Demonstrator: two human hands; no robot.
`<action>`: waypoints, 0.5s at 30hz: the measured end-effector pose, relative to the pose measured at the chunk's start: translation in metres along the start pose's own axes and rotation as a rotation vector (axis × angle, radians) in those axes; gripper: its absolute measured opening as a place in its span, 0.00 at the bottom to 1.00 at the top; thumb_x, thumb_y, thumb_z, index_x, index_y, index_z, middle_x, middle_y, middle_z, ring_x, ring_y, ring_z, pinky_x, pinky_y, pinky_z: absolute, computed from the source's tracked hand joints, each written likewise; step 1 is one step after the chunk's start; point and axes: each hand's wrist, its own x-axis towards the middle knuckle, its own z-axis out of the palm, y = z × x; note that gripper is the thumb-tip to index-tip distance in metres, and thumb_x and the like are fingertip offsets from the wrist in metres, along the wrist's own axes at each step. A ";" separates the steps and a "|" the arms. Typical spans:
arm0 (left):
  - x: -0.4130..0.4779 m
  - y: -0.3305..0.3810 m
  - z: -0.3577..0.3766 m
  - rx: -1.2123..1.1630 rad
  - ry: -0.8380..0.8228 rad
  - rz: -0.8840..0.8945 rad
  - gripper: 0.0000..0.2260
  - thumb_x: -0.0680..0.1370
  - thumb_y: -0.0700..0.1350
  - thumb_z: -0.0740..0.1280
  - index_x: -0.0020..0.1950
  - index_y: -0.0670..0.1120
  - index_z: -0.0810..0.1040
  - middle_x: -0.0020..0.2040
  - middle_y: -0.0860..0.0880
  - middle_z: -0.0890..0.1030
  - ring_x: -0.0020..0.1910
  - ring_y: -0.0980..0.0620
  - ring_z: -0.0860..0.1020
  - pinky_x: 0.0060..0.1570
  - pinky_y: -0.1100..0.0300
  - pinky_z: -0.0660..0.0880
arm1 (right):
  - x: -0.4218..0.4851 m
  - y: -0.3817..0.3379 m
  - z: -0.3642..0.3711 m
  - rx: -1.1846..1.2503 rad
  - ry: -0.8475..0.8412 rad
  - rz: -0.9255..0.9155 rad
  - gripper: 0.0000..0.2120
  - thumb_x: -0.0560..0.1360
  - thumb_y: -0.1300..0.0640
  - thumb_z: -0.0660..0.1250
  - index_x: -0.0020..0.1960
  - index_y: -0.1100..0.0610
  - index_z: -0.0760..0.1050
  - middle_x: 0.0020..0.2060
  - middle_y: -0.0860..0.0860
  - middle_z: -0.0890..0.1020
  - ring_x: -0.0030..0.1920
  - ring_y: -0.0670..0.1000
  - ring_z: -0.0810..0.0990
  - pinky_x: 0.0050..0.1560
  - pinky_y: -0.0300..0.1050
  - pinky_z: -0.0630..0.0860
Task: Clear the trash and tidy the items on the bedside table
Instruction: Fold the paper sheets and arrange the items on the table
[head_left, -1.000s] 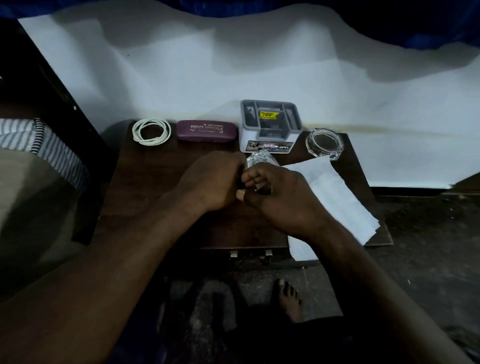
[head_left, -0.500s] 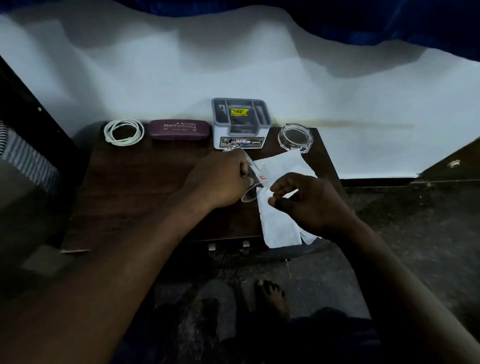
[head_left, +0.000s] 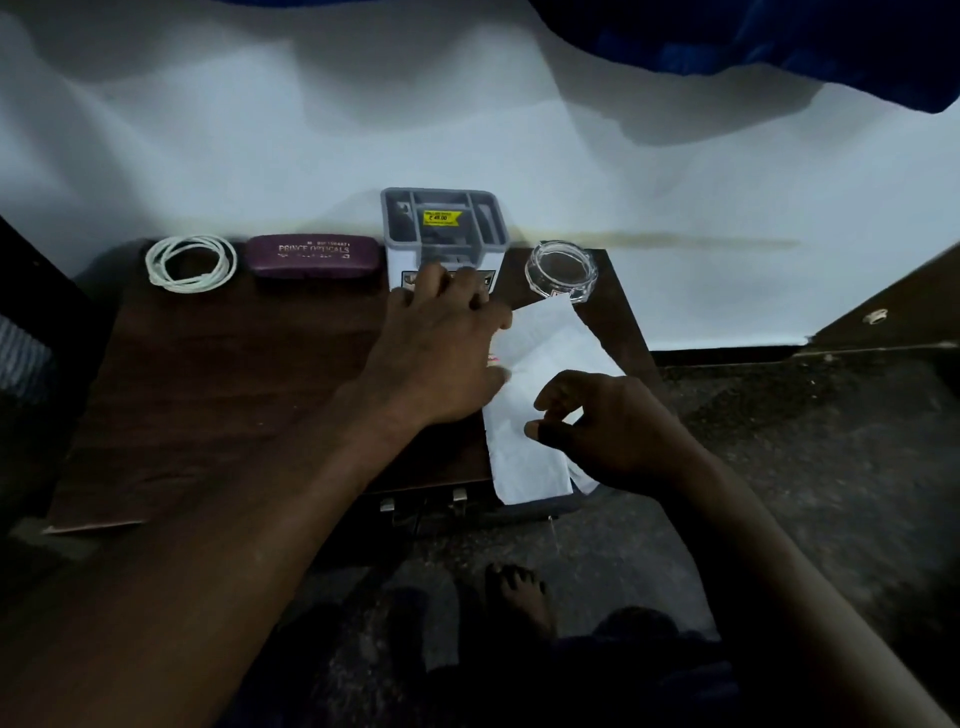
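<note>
A dim top-down view of a dark wooden desk (head_left: 218, 395) against a white wall. Along its back edge, from left to right: a coiled white cable (head_left: 190, 262), a purple glasses case (head_left: 313, 255), a grey organiser box (head_left: 442, 223) and a clear glass ashtray (head_left: 561, 270). The left hand (head_left: 441, 348) reaches flat toward the box; the right hand (head_left: 613, 426) hovers, fingers curled, over white paper (head_left: 524, 457).

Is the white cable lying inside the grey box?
No, the coiled white cable lies on the table, left of the purple glasses case and grey box.

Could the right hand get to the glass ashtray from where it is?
Probably yes. The right hand hovers over the white paper, and the ashtray sits just beyond, at the table's back right corner, with only flat paper between them.
</note>
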 end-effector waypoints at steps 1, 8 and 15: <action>0.000 -0.001 0.002 0.011 -0.069 -0.007 0.23 0.72 0.63 0.71 0.64 0.58 0.77 0.69 0.53 0.70 0.71 0.45 0.61 0.62 0.43 0.66 | 0.000 0.001 -0.001 0.009 -0.021 0.014 0.14 0.75 0.43 0.76 0.55 0.49 0.81 0.49 0.45 0.86 0.43 0.44 0.83 0.49 0.43 0.80; -0.006 -0.015 0.009 0.011 -0.203 -0.058 0.18 0.77 0.58 0.70 0.65 0.60 0.75 0.79 0.53 0.62 0.78 0.41 0.51 0.68 0.38 0.64 | 0.002 -0.006 -0.003 0.004 -0.113 0.027 0.14 0.76 0.42 0.74 0.57 0.48 0.80 0.49 0.45 0.86 0.45 0.46 0.85 0.46 0.39 0.78; -0.008 -0.032 0.001 0.068 -0.182 -0.157 0.16 0.77 0.57 0.71 0.64 0.60 0.74 0.79 0.49 0.59 0.75 0.38 0.56 0.66 0.38 0.67 | 0.003 -0.015 0.001 0.009 -0.136 -0.009 0.15 0.76 0.42 0.74 0.57 0.48 0.80 0.47 0.49 0.88 0.45 0.51 0.86 0.53 0.47 0.81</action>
